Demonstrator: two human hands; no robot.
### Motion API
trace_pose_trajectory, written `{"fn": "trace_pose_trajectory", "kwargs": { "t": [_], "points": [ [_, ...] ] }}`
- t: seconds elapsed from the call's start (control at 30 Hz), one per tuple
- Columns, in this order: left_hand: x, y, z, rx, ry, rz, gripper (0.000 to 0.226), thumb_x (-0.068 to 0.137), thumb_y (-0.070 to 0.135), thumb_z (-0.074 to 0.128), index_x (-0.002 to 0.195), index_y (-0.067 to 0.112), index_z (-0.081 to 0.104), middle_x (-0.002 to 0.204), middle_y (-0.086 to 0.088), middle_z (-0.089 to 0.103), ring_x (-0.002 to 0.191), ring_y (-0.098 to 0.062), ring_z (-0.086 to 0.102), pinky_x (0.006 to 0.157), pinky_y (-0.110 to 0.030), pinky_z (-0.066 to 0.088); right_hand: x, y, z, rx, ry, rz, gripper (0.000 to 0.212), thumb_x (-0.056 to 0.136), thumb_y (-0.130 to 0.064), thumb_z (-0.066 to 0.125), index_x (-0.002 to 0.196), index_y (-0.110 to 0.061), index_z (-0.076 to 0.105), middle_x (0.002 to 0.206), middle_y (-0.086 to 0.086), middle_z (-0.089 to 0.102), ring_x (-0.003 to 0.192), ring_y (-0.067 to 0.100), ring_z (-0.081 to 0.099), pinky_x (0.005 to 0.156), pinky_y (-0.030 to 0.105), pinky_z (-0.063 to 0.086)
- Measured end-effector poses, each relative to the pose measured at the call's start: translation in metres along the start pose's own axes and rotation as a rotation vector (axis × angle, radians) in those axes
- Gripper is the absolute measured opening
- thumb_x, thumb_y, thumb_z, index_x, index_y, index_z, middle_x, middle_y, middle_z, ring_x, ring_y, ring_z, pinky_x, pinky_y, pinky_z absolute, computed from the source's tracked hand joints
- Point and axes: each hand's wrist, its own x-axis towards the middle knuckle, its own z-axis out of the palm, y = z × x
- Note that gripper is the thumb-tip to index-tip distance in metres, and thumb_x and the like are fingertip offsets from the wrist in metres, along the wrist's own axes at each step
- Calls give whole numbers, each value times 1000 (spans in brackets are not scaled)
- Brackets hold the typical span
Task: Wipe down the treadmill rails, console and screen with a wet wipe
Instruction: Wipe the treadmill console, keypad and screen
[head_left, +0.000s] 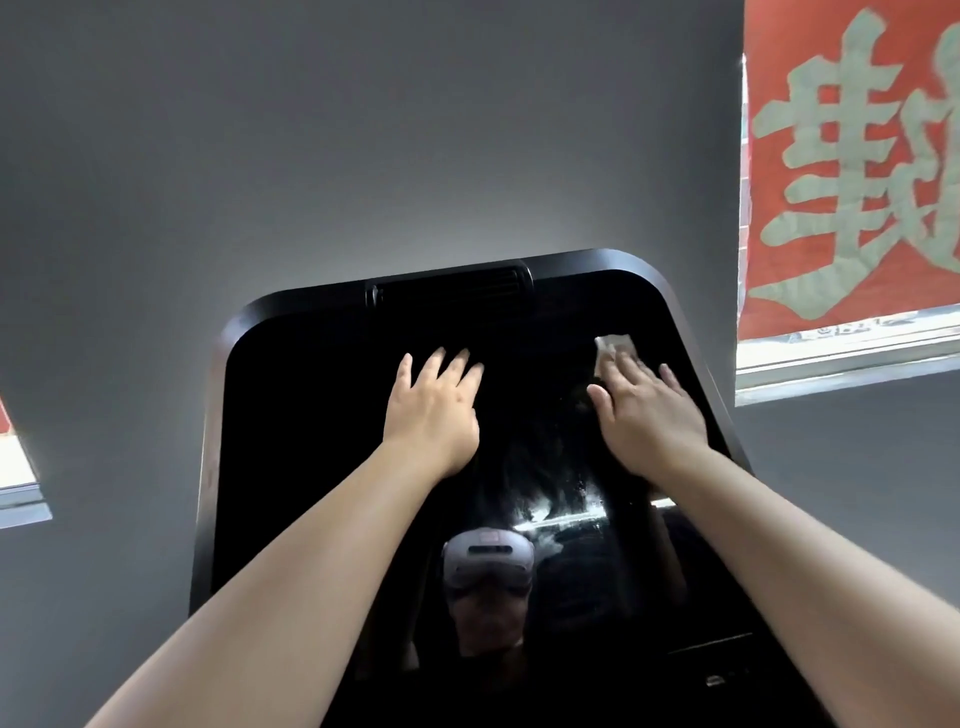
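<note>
My forearms reach up the screen (322, 441): left hand (434, 410) flat, steadying; right hand (647, 410) pressing the wet wipe (615, 345) toward one o'clock, where it could slip off the edge.

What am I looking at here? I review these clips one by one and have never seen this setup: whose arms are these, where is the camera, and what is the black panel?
The single picture comes from a camera worn on the person's head, looking forward and down, so the two bare arms are the wearer's own. The black panel is the treadmill screen, dark and glossy; it mirrors the headset. The left hand rests flat on the glass, holding nothing. The right hand presses a white wet wipe against the screen's upper right with straight fingers. Wet smears show lower down. Behind are a grey wall and a red banner.
</note>
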Motion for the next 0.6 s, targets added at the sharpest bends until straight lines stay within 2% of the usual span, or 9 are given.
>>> {"fn": "trace_pose_trajectory", "kwargs": {
  "t": [0.03, 0.1, 0.2, 0.27, 0.33, 0.37, 0.5, 0.53, 0.6],
  "points": [
    [-2, 0, 0, -17, 26, 1, 57, 97, 27, 33, 150, 21, 13, 158, 1, 8, 145, -20, 4, 116, -44, 0, -3, -11, 1, 56, 3, -8, 60, 101, -43, 22, 152, -12, 16, 158, 7, 19, 146, 17, 15, 117, 33, 5],
    [-7, 5, 1, -63, 81, 9, 57, 96, 26, 35, 149, 21, 16, 158, 0, 9, 145, -19, 4, 116, -43, 0, -24, -34, 15, 71, -10, -193, 65, 94, -45, 23, 144, -6, 38, 149, 12, 38, 139, 23, 35, 115, 36, 21],
    [-17, 13, 3, -115, 135, 76, 55, 95, 25, 38, 148, 21, 23, 157, -1, 15, 144, -18, 9, 117, -39, 1, -38, -23, 21, -44, 14, -387, 60, 86, -41, 33, 125, -5, 61, 128, 12, 60, 118, 23, 59, 100, 43, 43],
    [-27, 18, 7, -166, 166, 106, 52, 92, 21, 44, 143, 16, 37, 150, -5, 32, 140, -22, 25, 116, -39, 8, -20, -5, 6, -48, 58, -252, 57, 94, -39, 31, 137, -5, 48, 141, 12, 49, 129, 20, 49, 110, 41, 32],
    [-36, 23, 11, -238, 213, 101, 45, 83, 16, 55, 128, 11, 56, 132, -11, 52, 125, -29, 47, 112, -44, 24, -6, -1, -1, -28, 30, -109, 57, 101, -39, 26, 150, -10, 21, 157, 6, 23, 145, 15, 20, 117, 34, 9],
    [-40, 25, 13, -260, 230, 87, 44, 80, 15, 58, 123, 9, 60, 127, -12, 56, 119, -30, 52, 109, -45, 28, -10, -11, 0, 25, 16, -119, 58, 101, -40, 25, 151, -11, 17, 158, 5, 19, 146, 16, 15, 117, 31, 5],
    [-57, 34, 15, -309, 193, 29, 48, 87, 21, 53, 135, 14, 49, 143, -8, 41, 134, -24, 34, 115, -38, 11, -51, -32, 18, -33, -76, -420, 62, 88, -43, 30, 132, -6, 55, 136, 10, 55, 128, 20, 50, 108, 37, 33],
    [-61, 34, 15, -310, 199, 21, 50, 89, 23, 50, 138, 17, 45, 146, -5, 36, 137, -21, 29, 116, -35, 7, -49, -22, 17, -112, -32, -435, 60, 89, -41, 32, 132, -6, 55, 136, 9, 55, 128, 19, 50, 107, 38, 35],
    [-68, 34, 15, -288, 176, 15, 52, 93, 28, 43, 144, 21, 35, 151, 0, 26, 141, -16, 18, 116, -31, -2, -28, 0, 5, -132, 35, -291, 58, 97, -39, 34, 146, -8, 34, 151, 8, 36, 141, 16, 31, 116, 34, 17]
  ]
}}
